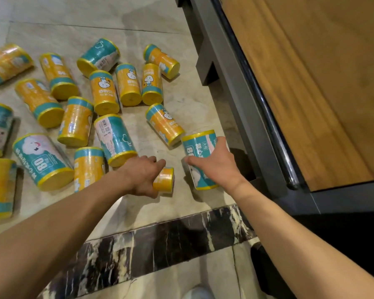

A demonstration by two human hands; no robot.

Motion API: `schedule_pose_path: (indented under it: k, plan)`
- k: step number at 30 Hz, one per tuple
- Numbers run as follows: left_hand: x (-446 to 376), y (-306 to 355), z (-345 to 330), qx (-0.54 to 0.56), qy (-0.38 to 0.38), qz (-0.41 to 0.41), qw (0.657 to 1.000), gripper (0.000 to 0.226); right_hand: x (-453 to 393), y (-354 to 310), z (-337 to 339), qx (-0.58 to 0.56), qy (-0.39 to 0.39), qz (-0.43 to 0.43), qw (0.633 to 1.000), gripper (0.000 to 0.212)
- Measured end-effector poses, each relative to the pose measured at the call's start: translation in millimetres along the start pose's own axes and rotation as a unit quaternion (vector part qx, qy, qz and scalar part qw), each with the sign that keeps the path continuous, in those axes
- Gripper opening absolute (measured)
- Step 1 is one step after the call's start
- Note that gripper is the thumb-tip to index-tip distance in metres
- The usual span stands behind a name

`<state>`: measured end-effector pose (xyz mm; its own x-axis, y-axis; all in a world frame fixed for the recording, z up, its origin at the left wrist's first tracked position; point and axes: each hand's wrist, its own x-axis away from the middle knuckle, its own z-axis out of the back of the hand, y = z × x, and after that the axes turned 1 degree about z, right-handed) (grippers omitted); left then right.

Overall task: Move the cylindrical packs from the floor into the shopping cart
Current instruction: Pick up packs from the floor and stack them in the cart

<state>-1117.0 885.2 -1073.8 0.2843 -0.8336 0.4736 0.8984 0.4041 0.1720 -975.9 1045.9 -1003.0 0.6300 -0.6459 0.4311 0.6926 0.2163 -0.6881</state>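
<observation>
From the head view we are at the pick-up step: our left hand curls over a small orange pack on the floor, and our right hand spreads its fingers around a larger teal pack just beside it. Next, we judge, both must be lifted and carried to the cart, which we cannot identify here. The other packs lie scattered beyond and left of the teal pack, glossy, film-wrapped, yellow-ended.
</observation>
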Motion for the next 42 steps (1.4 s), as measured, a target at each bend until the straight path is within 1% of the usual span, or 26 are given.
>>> schedule_pose_path:
  k: [1, 2, 3, 4, 5, 6, 8, 10, 12, 14, 15, 16, 18, 22, 25, 29, 31, 34, 37, 39, 40, 42]
  plan:
    - [3.3, -0.5, 2.8, 0.093, 0.010, 0.031, 0.995, 0.067, 1.2, 0.0, -0.1, -0.004, 0.001, -0.001, 1.000, 0.074]
    - [7.4, -1.0, 5.1, 0.203, 0.025, 0.069, 0.976, 0.064, 2.7, -0.6, 0.2, -0.009, 0.000, -0.001, 1.000, 0.074]
    - [12.8, -0.5, 8.9, 0.314, 0.043, 0.111, 0.942, 0.060, 4.3, -1.8, 0.8, -0.015, -0.002, 0.000, 1.000, 0.074]
    - [17.5, -0.4, 12.1, 0.420, 0.062, 0.149, 0.893, 0.057, 6.3, -3.3, 1.8, -0.024, -0.002, 0.001, 1.000, 0.074]
    - [22.7, -0.2, 16.2, 0.512, 0.080, 0.173, 0.838, 0.055, 8.7, -5.3, 2.9, -0.035, -0.003, 0.001, 0.999, 0.073]
    - [28.1, -1.5, 19.6, 0.585, 0.097, 0.190, 0.783, 0.053, 11.1, -7.8, 3.5, -0.048, -0.001, 0.000, 0.999, 0.072]
    - [41.6, -6.0, 29.5, 0.676, 0.126, 0.209, 0.696, 0.047, 14.7, -14.3, 3.1, -0.074, 0.000, -0.004, 0.997, 0.071]
    - [57.1, -12.4, 42.0, 0.730, 0.158, 0.211, 0.631, 0.045, 18.5, -22.2, 1.2, -0.100, -0.016, -0.007, 0.995, 0.072]
    - [75.0, -16.2, 56.2, 0.756, 0.193, 0.200, 0.593, 0.042, 24.2, -32.9, -2.5, -0.127, -0.040, -0.005, 0.991, 0.071]
    - [95.6, -15.6, 73.8, 0.768, 0.226, 0.192, 0.568, 0.039, 33.0, -48.6, -5.0, -0.160, -0.056, 0.004, 0.985, 0.068]
    - [106.9, -14.2, 83.5, 0.767, 0.240, 0.191, 0.563, 0.042, 40.0, -59.3, -4.8, -0.182, -0.060, 0.012, 0.981, 0.067]
    - [118.8, -12.6, 93.0, 0.760, 0.253, 0.191, 0.567, 0.045, 48.1, -71.4, -3.6, -0.202, -0.065, 0.022, 0.977, 0.065]
    - [148.2, -6.1, 118.3, 0.745, 0.265, 0.200, 0.578, 0.043, 68.9, -101.4, 4.6, -0.220, -0.080, 0.038, 0.971, 0.064]
    - [221.0, 10.5, 195.0, 0.746, 0.274, 0.217, 0.567, 0.042, 127.0, -174.6, 48.0, -0.247, -0.106, 0.058, 0.962, 0.067]
    - [282.0, 30.3, 274.6, 0.750, 0.285, 0.209, 0.559, 0.045, 181.2, -240.7, 98.0, -0.265, -0.122, 0.060, 0.955, 0.066]
    - [371.9, 63.2, 406.4, 0.767, 0.292, 0.180, 0.542, 0.043, 258.9, -347.8, 182.3, -0.277, -0.129, 0.062, 0.950, 0.069]
    - [417.7, 79.1, 472.3, 0.771, 0.296, 0.166, 0.538, 0.043, 299.4, -406.1, 228.9, -0.269, -0.135, 0.078, 0.951, 0.068]
    - [486.2, 102.1, 567.9, 0.777, 0.307, 0.141, 0.531, 0.044, 362.2, -494.9, 297.6, -0.261, -0.131, 0.122, 0.949, 0.060]
    - [551.8, 121.0, 647.3, 0.778, 0.325, 0.118, 0.525, 0.039, 421.2, -570.8, 353.9, -0.269, -0.135, 0.156, 0.941, 0.070]
    - [591.6, 129.4, 693.2, 0.780, 0.335, 0.100, 0.519, 0.035, 453.7, -614.4, 384.4, -0.280, -0.135, 0.176, 0.934, 0.073]
    - [610.5, 132.9, 711.7, 0.779, 0.341, 0.087, 0.518, 0.037, 468.2, -632.8, 397.5, -0.285, -0.144, 0.186, 0.929, 0.071]
    - [644.6, 138.4, 745.0, 0.775, 0.354, 0.065, 0.519, 0.043, 495.7, -665.0, 419.7, -0.294, -0.172, 0.206, 0.917, 0.060]
